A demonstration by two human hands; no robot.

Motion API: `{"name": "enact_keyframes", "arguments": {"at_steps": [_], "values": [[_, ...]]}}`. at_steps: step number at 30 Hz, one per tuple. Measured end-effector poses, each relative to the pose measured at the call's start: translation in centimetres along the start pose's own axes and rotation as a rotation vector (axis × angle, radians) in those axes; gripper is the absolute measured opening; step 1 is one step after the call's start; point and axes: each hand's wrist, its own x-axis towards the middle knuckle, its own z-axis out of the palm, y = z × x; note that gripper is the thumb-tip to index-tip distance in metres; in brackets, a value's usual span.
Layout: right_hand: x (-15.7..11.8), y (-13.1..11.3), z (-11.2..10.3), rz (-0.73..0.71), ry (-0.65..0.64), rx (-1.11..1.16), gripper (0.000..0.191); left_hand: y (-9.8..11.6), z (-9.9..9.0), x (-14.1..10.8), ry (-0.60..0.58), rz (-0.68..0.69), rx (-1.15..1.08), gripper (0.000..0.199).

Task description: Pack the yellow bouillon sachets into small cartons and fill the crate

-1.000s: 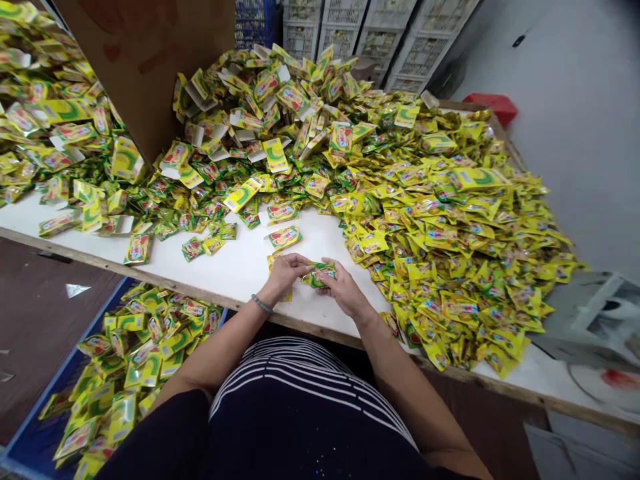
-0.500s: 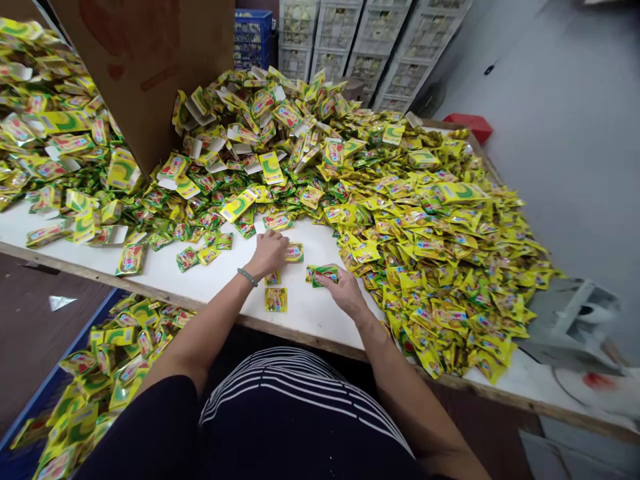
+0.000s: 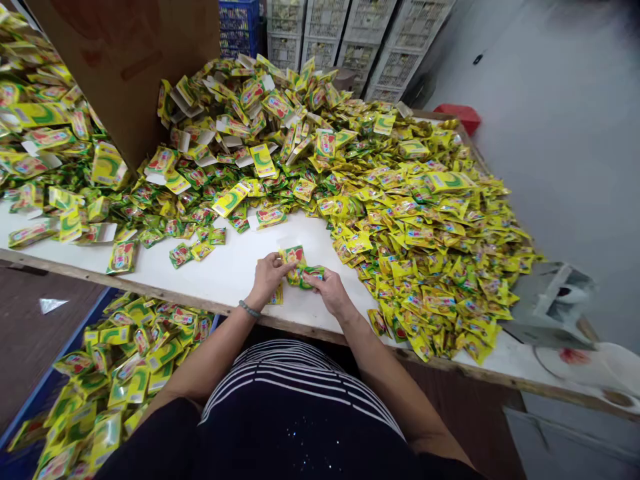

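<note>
My left hand [image 3: 269,277], with a beaded bracelet on its wrist, grips a small yellow-green box [image 3: 293,256] by its left side. The box's open white flap points away from me. My right hand [image 3: 329,289] is closed on green sachets [image 3: 313,273] at the box's near right edge; the exact number is unclear. A yellow sachet [image 3: 277,295] lies on the white table [image 3: 220,288] beside my left hand, partly covered by it.
Yellow sachets [image 3: 425,233] are heaped at the right, boxes [image 3: 263,161] behind. A cardboard sheet [image 3: 125,73] stands at the left. A blue crate [image 3: 75,350] of filled boxes sits below the table's front edge. A grey device [image 3: 555,303] stands far right.
My left hand has picked up the box and brought it nearer to me, upright. My right hand has moved in with the sachets to meet it. The view has shifted slightly.
</note>
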Motion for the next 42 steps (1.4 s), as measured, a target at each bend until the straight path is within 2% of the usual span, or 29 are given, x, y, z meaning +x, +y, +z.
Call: {"name": "enact_keyframes", "arguments": {"at_steps": [3,6,8,10,14,17,19,23,28,32,35,37,42], "values": [[-0.9,-0.9,0.2,-0.047,-0.009,-0.048,0.042,0.2,0.1,-0.4,-0.057,0.021,-0.109,0.048],[-0.7,-3.3,-0.7,-0.233,0.145,-0.102,0.035,1.1,-0.4,-1.1,-0.17,0.071,0.038,0.038],[0.0,-5.2,-1.4,-0.347,0.191,-0.166,0.033,1.6,-0.6,-1.7,-0.273,0.08,0.079,0.037],[0.7,-6.8,-1.9,-0.386,0.117,-0.275,0.032,1.8,-0.7,-2.3,-0.321,0.075,0.021,0.041],[1.7,-8.1,-2.0,-0.304,-0.145,-0.575,0.022,1.5,-0.6,-2.9,-0.257,0.08,-0.1,0.047],[1.8,-8.1,-1.6,-0.325,-0.211,-0.791,0.006,1.1,-0.7,-3.0,-0.279,0.086,-0.104,0.045],[1.7,-8.2,-1.3,-0.382,-0.221,-0.875,0.004,1.2,-0.8,-3.0,-0.295,0.087,-0.081,0.044],[1.6,-8.6,-1.3,-0.478,-0.225,-0.786,0.005,2.1,-1.1,-2.8,-0.305,0.066,-0.04,0.041],[1.5,-7.8,-0.9,-0.572,-0.111,-0.585,0.022,2.7,-1.3,-2.9,-0.341,-0.024,-0.134,0.043],[0.9,-6.0,0.2,-0.549,0.0,-0.517,0.029,2.4,-0.6,-3.7,-0.416,-0.179,-0.263,0.047],[0.3,-5.1,0.6,-0.499,-0.009,-0.507,0.027,2.2,-0.2,-4.1,-0.407,-0.276,-0.27,0.051],[0.0,-5.0,0.4,-0.484,-0.033,-0.514,0.026,2.1,-0.1,-4.1,-0.4,-0.289,-0.272,0.053],[-0.5,-5.4,-0.1,-0.533,0.056,-0.609,0.019,1.5,-0.4,-3.7,-0.397,-0.184,-0.159,0.05]]}}
